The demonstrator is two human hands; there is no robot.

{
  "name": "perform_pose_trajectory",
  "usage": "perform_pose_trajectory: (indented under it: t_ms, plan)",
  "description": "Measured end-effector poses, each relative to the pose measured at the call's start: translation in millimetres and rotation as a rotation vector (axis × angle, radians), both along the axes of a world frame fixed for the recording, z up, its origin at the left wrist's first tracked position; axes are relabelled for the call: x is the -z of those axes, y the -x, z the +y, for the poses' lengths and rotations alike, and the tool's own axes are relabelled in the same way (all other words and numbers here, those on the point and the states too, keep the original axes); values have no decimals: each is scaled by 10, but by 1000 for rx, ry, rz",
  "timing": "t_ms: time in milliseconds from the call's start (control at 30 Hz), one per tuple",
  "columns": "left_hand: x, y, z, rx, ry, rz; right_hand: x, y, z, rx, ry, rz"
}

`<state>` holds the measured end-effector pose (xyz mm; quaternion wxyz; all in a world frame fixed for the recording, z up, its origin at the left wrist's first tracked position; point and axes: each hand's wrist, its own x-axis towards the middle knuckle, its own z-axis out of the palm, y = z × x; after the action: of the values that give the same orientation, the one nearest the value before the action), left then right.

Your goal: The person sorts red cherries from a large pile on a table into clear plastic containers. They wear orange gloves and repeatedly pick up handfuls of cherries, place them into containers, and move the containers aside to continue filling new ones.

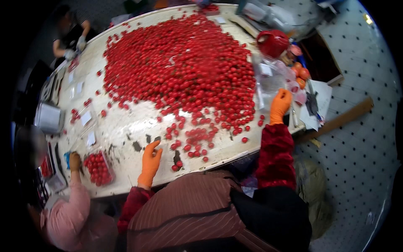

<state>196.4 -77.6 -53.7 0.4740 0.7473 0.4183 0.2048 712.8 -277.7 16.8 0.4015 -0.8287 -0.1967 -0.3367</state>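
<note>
My left hand (151, 161), in an orange glove, is over the near white tabletop (117, 151), empty, with fingers loosely bent and apart. Scattered cherry tomatoes (193, 147) lie to its right, below the large red heap (176, 71). My right hand (280, 105), also gloved orange, is at the lower edge of clear plastic containers (266, 80) on the table's right side, fingers curled together; I cannot tell what, if anything, they grip. Red fruit or packaging in pink wrap (289, 75) and orange tomatoes (301, 75) sit just above it.
One co-worker (71, 33) works at the far left, another (69, 214) beside me near a filled punnet (98, 168). Empty containers (48, 117) line the left edge. A red round object (273, 42) and wooden board (344, 117) are at right.
</note>
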Motion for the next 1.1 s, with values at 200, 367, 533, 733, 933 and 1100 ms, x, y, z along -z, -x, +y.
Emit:
perform_pose_trajectory:
  t_ms: [200, 367, 533, 733, 933, 1100]
  plan:
    - [-640, -371, -100, 94, 142, -222, -769, 1493, 615, -505, -203, 66]
    - [-1024, -644, -67, -92, 96, -624, -484, 3037, 1127, -1201, 58, -37]
    - [-919, -77, 406, -477, 125, -586, -436, 3626, 1417, -1519, 227, -23]
    - [-335, 929, 965, -488, 51, -246, -543, 2965, 1174, -1321, 141, 168]
    - [419, 1507, 1380, -428, -34, 134, -140, 2300, 818, -879, -30, 675]
    - [-360, 938, 1161, -353, -703, 271, 14, 2123, 449, -809, 124, 641]
